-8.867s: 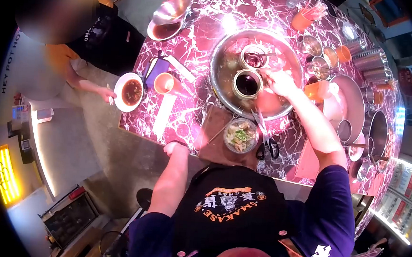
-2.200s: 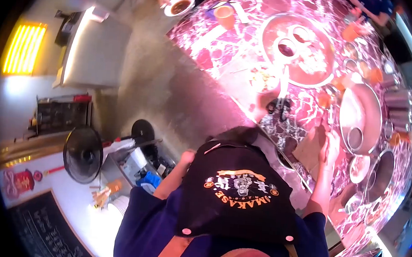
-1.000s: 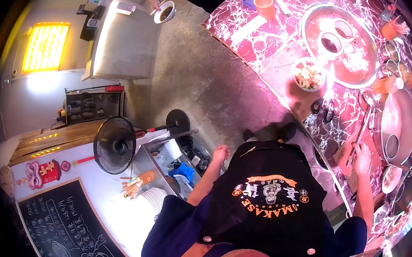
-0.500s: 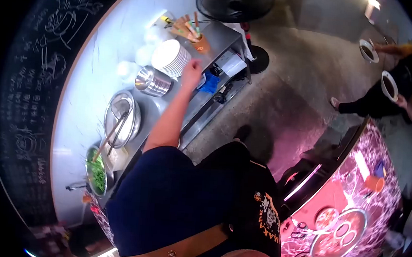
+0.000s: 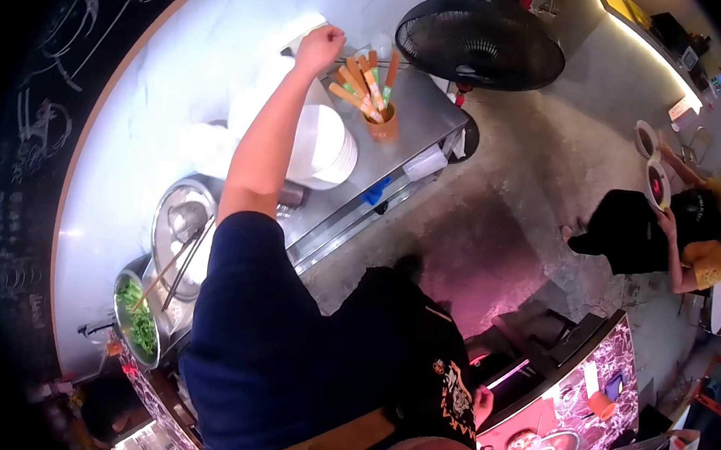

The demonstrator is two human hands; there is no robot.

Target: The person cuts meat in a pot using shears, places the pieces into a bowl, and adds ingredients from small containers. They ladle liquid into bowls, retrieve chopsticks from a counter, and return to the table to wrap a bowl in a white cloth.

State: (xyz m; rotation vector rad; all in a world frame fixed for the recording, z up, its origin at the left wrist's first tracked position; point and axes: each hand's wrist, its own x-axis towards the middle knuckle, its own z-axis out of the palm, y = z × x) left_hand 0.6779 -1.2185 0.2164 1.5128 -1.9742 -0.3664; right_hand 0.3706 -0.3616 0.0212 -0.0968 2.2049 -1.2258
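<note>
Two hands are busy on opposite sides of this person. Closest in, the right hand (image 5: 482, 398) hangs low by the black apron at about five o'clock, near the edge of the pink marbled table (image 5: 618, 360); it is too small and dim for me to tell whether it is open or closed. Over at nine o'clock a metal pan of greens (image 5: 138, 320) sits beside a lidded steel pot (image 5: 178, 221) with chopsticks laid across it. Further along the steel counter (image 5: 418, 112), a stack of white plates (image 5: 328, 147) stands just under the raised forearm. At twelve o'clock the left hand (image 5: 320, 45) is curled into a loose fist, gripping nothing I can see, just beside the orange cup of chopsticks (image 5: 378, 113). Beyond that stands a black fan (image 5: 479, 41).
</note>
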